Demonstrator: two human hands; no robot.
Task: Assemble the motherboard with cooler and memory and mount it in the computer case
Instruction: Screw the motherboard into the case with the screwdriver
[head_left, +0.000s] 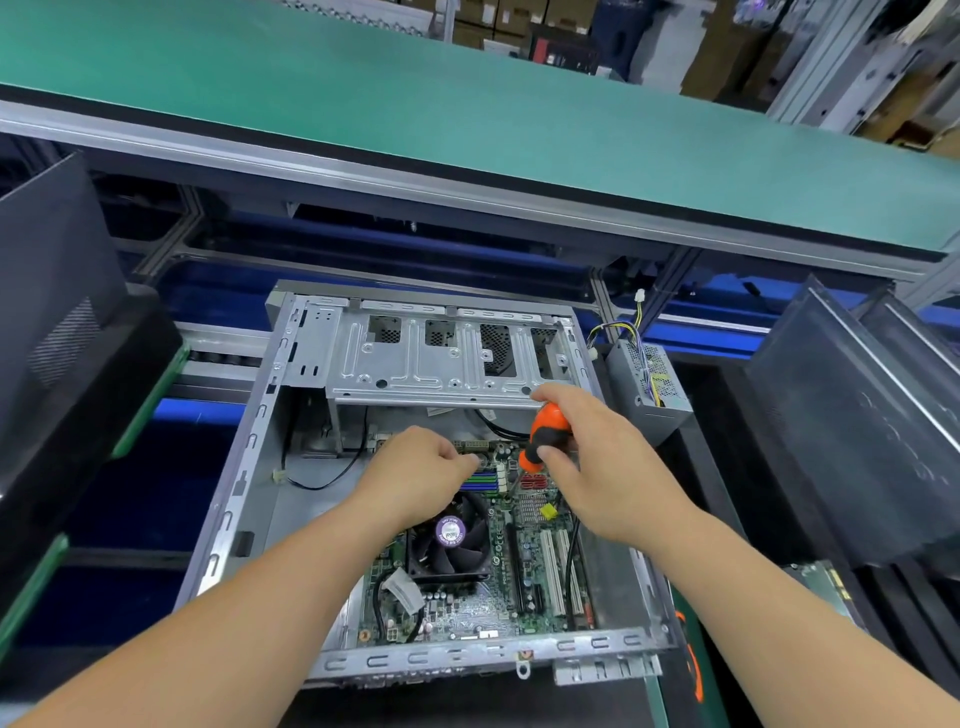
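Observation:
An open grey computer case (244, 467) lies flat in front of me. Inside it sits the green motherboard (524, 566) with a black fan cooler (449, 540) and blue memory slots (480, 480). My right hand (597, 462) grips an orange and black screwdriver (545, 434) held upright over the board's far right part. My left hand (421, 467) has its fingers curled at the board's far edge, next to the screwdriver tip; what they pinch is hidden.
A grey power supply (649, 387) with loose coloured wires leans at the case's right. Dark side panels (852, 426) stand on the right, and a black case (62, 343) on the left. A green conveyor shelf (467, 114) runs overhead behind.

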